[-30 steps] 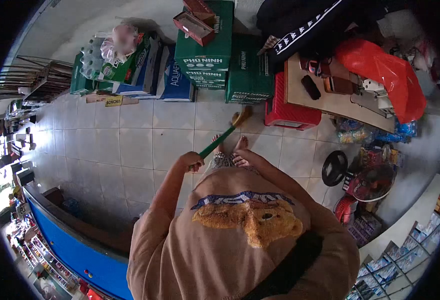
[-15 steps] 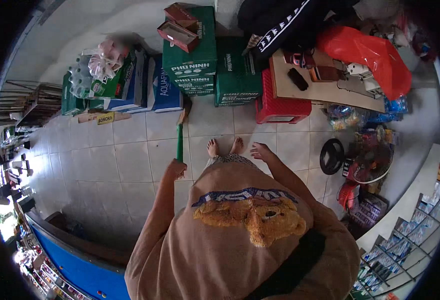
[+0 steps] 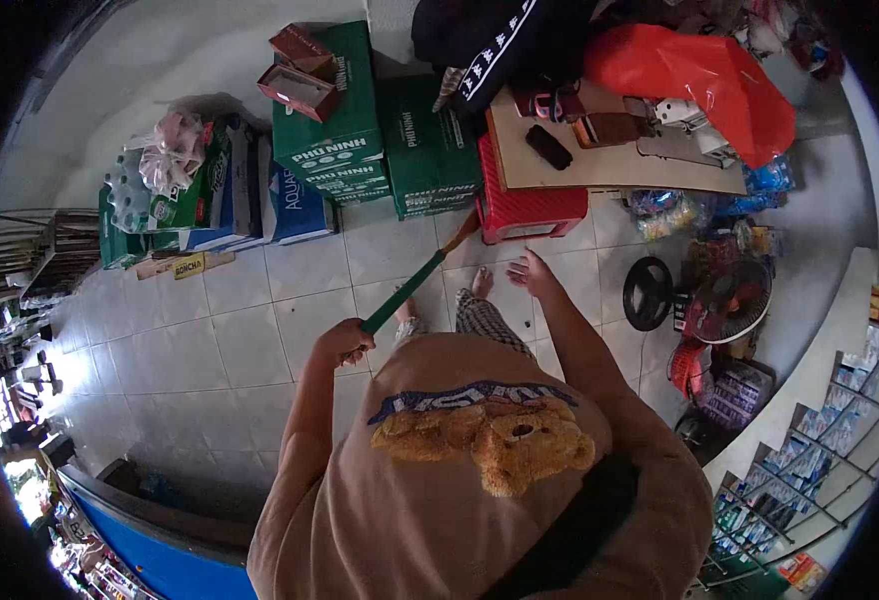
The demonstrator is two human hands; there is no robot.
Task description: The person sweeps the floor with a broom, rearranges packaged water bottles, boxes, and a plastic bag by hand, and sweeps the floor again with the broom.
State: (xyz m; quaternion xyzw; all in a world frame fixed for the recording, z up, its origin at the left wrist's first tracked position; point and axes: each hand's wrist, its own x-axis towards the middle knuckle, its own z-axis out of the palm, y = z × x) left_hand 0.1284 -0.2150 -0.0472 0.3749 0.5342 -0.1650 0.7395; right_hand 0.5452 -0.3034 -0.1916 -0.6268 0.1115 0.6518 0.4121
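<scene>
In the head view, my left hand (image 3: 343, 343) is wrapped around the end of a broom's green handle (image 3: 406, 292). The broom slants up and to the right across the tiles. Its brownish sweeping end (image 3: 463, 232) reaches the front left corner of a red plastic stool (image 3: 535, 212); whether they touch I cannot tell. My right hand (image 3: 530, 273) holds nothing, its fingers apart, just below that stool. Both bare feet are on the floor between my hands, the left one partly behind the handle.
Green cartons (image 3: 335, 130) and blue boxes (image 3: 300, 205) are stacked along the wall. Over the stool is a sewing table (image 3: 600, 170) with a red bag (image 3: 695, 85). A fan (image 3: 728, 300) and a black wheel-like ring (image 3: 648, 293) stand right. A blue-topped table (image 3: 150, 550) lies lower left.
The broom's sweeping end has swung right, from beside the blue boxes to the red stool. My feet have shifted, and the view has turned slightly. My right hand remains free with fingers apart.
</scene>
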